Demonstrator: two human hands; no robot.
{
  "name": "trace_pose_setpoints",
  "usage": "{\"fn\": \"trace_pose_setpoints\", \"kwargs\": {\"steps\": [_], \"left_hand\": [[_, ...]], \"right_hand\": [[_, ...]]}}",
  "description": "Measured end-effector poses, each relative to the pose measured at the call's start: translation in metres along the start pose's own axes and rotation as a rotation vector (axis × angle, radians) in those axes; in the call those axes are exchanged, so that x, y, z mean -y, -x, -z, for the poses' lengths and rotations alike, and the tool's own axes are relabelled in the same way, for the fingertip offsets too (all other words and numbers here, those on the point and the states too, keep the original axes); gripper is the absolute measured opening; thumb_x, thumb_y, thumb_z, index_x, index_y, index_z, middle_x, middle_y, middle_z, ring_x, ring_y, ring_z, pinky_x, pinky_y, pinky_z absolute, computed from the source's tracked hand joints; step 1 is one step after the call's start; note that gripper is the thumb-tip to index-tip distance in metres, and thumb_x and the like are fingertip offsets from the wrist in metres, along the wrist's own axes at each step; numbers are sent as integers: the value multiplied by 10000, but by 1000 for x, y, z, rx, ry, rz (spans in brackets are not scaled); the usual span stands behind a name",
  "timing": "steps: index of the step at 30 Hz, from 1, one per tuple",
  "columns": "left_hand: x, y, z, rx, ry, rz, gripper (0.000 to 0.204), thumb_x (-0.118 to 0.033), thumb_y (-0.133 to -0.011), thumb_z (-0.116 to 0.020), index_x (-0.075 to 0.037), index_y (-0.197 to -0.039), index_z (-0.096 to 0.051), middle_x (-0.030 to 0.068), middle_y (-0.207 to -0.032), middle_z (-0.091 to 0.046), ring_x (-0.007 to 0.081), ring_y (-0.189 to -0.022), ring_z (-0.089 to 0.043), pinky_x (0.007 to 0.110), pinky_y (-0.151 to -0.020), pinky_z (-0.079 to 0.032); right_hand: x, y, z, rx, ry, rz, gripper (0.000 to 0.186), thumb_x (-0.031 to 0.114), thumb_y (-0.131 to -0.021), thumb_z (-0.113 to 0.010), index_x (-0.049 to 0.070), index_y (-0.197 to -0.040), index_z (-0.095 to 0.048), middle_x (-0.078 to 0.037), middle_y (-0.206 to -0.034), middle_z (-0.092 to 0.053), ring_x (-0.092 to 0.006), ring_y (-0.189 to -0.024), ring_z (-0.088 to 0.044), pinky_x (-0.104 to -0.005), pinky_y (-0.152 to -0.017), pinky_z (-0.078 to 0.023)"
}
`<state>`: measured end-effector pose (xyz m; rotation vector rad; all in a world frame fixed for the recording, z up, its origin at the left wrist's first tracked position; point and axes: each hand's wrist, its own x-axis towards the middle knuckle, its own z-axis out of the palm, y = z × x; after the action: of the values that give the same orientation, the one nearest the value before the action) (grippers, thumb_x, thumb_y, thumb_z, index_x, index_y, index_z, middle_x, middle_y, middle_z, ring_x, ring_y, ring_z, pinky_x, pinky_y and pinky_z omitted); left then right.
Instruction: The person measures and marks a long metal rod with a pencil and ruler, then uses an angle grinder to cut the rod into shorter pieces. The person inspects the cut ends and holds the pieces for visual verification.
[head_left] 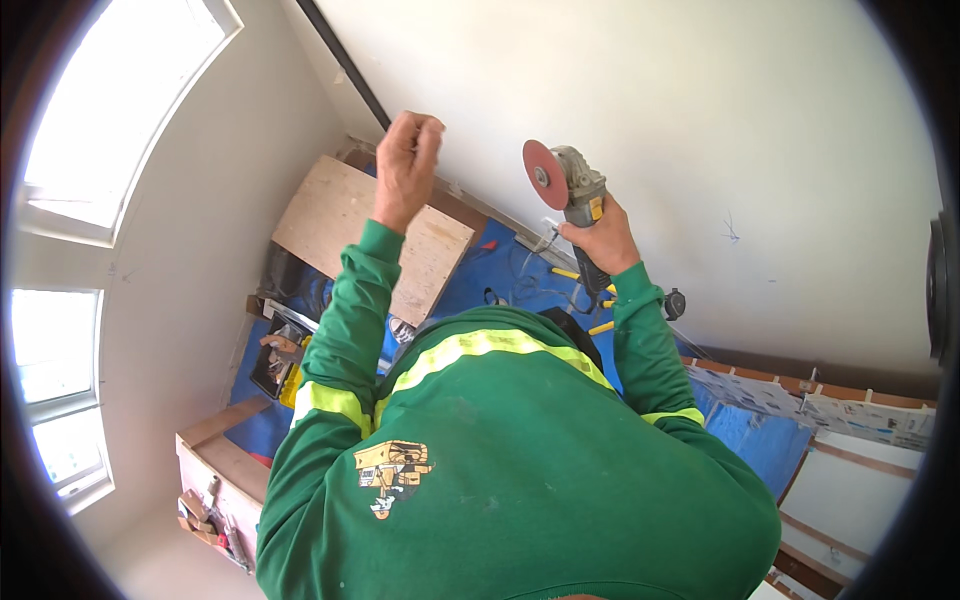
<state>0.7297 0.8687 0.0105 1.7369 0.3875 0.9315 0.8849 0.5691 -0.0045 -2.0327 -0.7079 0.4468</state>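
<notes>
My right hand (610, 240) is wrapped round the body of an angle grinder (583, 195), held up before the white wall. The grinder's red disc (543, 174) faces left, towards my other hand, and stands apart from the wall's surface as far as I can see. Raised at about the same height, my left hand (403, 165) is closed with its fingers curled; whatever may be inside them is hidden. A long black bar (345, 62) slants down to this hand's fingers, and I cannot tell whether they touch.
A plywood board (425, 255) lies below my left arm. Blue sheeting (490, 275) covers the floor, with cords and yellow-handled tools (600, 328) on it. A black tool tray (275, 360) sits at left, near a box (225, 470). Windows (120, 110) line the left wall.
</notes>
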Motion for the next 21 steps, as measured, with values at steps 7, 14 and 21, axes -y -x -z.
{"fn": "trace_pose_setpoints", "kwargs": {"steps": [7,14,21], "left_hand": [[104,-87,25,-216,-426,13,525,-407,-1067,-778,-27,-1399,-635,151,-1087,-744,244,-945,-700,404,-867,-577],[206,-64,56,-36,-347,353,819,-374,-977,-861,8,-1594,-482,208,-1279,-736,296,-1160,-715,414,-1030,-563],[202,23,41,120,-321,387,666,-267,-978,-854,-7,-1514,-557,81,-1015,-713,195,-927,-675,381,-868,-569]], "right_hand": [[-31,-20,-18,109,-320,-212,470,119,-822,-899,-18,-1219,-687,-72,-1088,-748,-158,-916,-714,-331,-851,-594],[-43,-10,-44,174,-628,-407,476,328,-892,-904,2,-1169,-694,-95,-960,-723,-209,-798,-744,-374,-708,-649],[-52,-7,-52,167,-729,-477,497,383,-894,-882,2,-1152,-691,-112,-955,-728,-221,-788,-757,-394,-681,-653]]}}
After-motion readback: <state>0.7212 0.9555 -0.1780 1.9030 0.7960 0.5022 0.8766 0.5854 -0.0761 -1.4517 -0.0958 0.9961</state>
